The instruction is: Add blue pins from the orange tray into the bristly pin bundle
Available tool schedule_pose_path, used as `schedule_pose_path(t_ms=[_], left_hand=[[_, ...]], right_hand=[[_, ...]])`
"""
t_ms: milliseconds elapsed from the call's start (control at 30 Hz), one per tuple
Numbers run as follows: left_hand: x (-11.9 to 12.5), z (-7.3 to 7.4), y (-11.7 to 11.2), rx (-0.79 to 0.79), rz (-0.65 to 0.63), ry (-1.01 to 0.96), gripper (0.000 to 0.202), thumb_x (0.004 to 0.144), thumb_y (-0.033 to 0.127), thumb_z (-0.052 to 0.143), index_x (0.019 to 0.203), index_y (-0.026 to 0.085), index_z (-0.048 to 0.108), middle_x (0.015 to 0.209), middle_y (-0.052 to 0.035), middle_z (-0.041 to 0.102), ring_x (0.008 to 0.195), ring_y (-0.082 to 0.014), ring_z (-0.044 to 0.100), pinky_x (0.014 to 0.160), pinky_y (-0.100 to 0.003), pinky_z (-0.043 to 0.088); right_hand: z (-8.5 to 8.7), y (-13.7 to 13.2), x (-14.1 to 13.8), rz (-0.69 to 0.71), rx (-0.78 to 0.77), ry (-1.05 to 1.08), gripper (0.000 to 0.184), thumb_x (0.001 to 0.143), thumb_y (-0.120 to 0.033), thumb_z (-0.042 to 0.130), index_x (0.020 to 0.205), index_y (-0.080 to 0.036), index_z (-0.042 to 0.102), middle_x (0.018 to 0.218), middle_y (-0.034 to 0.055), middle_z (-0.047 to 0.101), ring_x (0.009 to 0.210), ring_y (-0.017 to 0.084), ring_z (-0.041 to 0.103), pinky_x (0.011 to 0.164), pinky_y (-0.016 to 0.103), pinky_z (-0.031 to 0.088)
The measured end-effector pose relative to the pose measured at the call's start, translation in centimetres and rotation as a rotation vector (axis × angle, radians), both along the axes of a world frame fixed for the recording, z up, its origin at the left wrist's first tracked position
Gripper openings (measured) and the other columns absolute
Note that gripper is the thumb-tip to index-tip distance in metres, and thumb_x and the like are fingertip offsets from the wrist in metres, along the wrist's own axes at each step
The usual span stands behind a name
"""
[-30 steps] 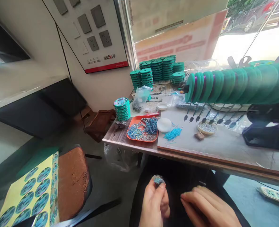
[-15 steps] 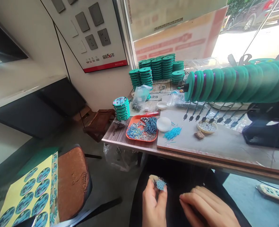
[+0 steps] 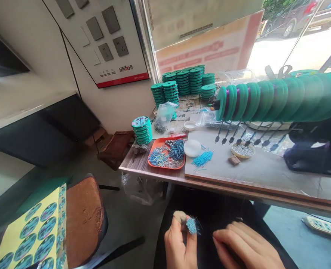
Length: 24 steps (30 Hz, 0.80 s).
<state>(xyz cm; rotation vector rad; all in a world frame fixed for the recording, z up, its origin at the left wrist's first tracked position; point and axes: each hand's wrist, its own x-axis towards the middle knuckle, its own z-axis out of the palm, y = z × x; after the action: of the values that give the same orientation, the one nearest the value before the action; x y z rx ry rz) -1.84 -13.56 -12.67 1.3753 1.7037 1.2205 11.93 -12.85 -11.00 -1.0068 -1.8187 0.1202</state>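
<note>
My left hand (image 3: 181, 239) is over my dark-clothed lap, its thumb and fingers pinching a bundle of thin blue sticks (image 3: 192, 225), seen nearly end-on. A beige cover (image 3: 179, 216) wraps one fingertip of that hand. To its right, my right hand (image 3: 245, 243) hovers with curled fingers pressed together; whatever they may hold is hidden. More thin blue sticks (image 3: 203, 158) lie in a loose pile on the board. Beside them an orange tray (image 3: 148, 163) holds small blue, dark and silvery parts.
Green spools (image 3: 266, 97) hang in a row on a rod at the right, dark pieces dangling below. Other spools (image 3: 190, 80) stand stacked by the window. A dish of pale bits (image 3: 243, 150) and a white lid (image 3: 192, 148) sit on the board. A chair (image 3: 84, 220) stands at left.
My left hand has tilted and shifted slightly left, turning the blue bundle more into view. The right hand stays nearly still. The whole view has shifted a little.
</note>
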Motion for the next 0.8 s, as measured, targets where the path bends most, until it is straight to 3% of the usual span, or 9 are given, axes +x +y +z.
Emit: schedule_pose_path(t_ms=[133, 300, 433, 567, 633, 700, 800], left_hand=[[0.1, 0.1, 0.0, 0.079, -0.07, 0.028, 0.036, 0.083, 0.051, 0.043, 0.077, 0.018, 0.056, 0.059, -0.0017, 0.053, 0.054, -0.0128, 0.047, 0.058, -0.023, 0.038], [0.2, 0.2, -0.1, 0.149, -0.119, -0.014, 0.034, 0.08, 0.051, 0.048, 0.076, 0.019, 0.058, 0.06, -0.0002, 0.055, 0.054, -0.0109, 0.05, 0.055, -0.02, 0.038], [0.5, 0.8, 0.0, 0.167, -0.095, -0.037, 0.024, 0.078, 0.041, 0.056, 0.071, 0.019, 0.061, 0.055, 0.0022, 0.054, 0.046, -0.0074, 0.048, 0.047, -0.017, 0.034], [0.6, 1.5, 0.2, 0.091, -0.083, -0.106, 0.023, 0.073, 0.039, 0.062, 0.064, 0.018, 0.064, 0.053, -0.0002, 0.056, 0.048, -0.0088, 0.048, 0.052, -0.018, 0.036], [0.6, 1.7, 0.2, -0.031, -0.06, -0.249, 0.027, 0.068, 0.043, 0.067, 0.066, 0.016, 0.065, 0.059, -0.0029, 0.057, 0.055, -0.0108, 0.049, 0.055, -0.02, 0.038], [0.7, 1.9, 0.3, -0.147, -0.056, -0.493, 0.032, 0.065, 0.046, 0.069, 0.071, 0.016, 0.065, 0.063, -0.0033, 0.055, 0.055, -0.01, 0.046, 0.053, -0.02, 0.036], [0.7, 2.5, 0.7, -0.274, -0.137, -0.922, 0.031, 0.066, 0.043, 0.071, 0.069, 0.014, 0.061, 0.056, 0.0011, 0.044, 0.045, -0.0039, 0.032, 0.044, -0.017, 0.026]], right_hand=[[-0.2, 0.1, -0.1, -0.007, -0.002, -0.007, 0.01, 0.083, -0.007, 0.047, 0.078, -0.014, 0.052, 0.059, 0.0008, 0.047, 0.054, 0.01, 0.04, 0.053, 0.023, 0.031], [0.0, 0.4, -0.3, -0.041, -0.022, -0.03, 0.01, 0.084, -0.01, 0.046, 0.078, -0.015, 0.051, 0.061, 0.0004, 0.048, 0.054, 0.01, 0.042, 0.054, 0.023, 0.032], [0.2, 0.2, -0.1, -0.026, -0.071, -0.067, 0.011, 0.084, -0.009, 0.047, 0.076, -0.016, 0.05, 0.061, -0.0003, 0.047, 0.054, 0.01, 0.042, 0.053, 0.023, 0.033], [0.7, 0.5, 0.3, -0.025, -0.042, -0.123, 0.016, 0.085, -0.009, 0.042, 0.097, -0.013, 0.052, 0.073, 0.0025, 0.056, 0.063, 0.009, 0.051, 0.06, 0.02, 0.04], [1.1, 0.9, 0.2, -0.027, 0.007, -0.212, 0.019, 0.086, -0.011, 0.04, 0.101, -0.012, 0.052, 0.074, 0.0031, 0.057, 0.063, 0.009, 0.052, 0.059, 0.02, 0.04], [1.3, 1.3, -0.1, -0.011, 0.06, -0.279, 0.014, 0.087, -0.011, 0.039, 0.085, -0.015, 0.053, 0.061, 0.0, 0.051, 0.052, 0.01, 0.046, 0.05, 0.022, 0.034], [1.4, 1.6, -0.6, 0.041, 0.138, -0.287, 0.026, 0.085, -0.008, 0.038, 0.061, -0.016, 0.04, 0.049, -0.0024, 0.04, 0.043, 0.009, 0.033, 0.045, 0.024, 0.022]])
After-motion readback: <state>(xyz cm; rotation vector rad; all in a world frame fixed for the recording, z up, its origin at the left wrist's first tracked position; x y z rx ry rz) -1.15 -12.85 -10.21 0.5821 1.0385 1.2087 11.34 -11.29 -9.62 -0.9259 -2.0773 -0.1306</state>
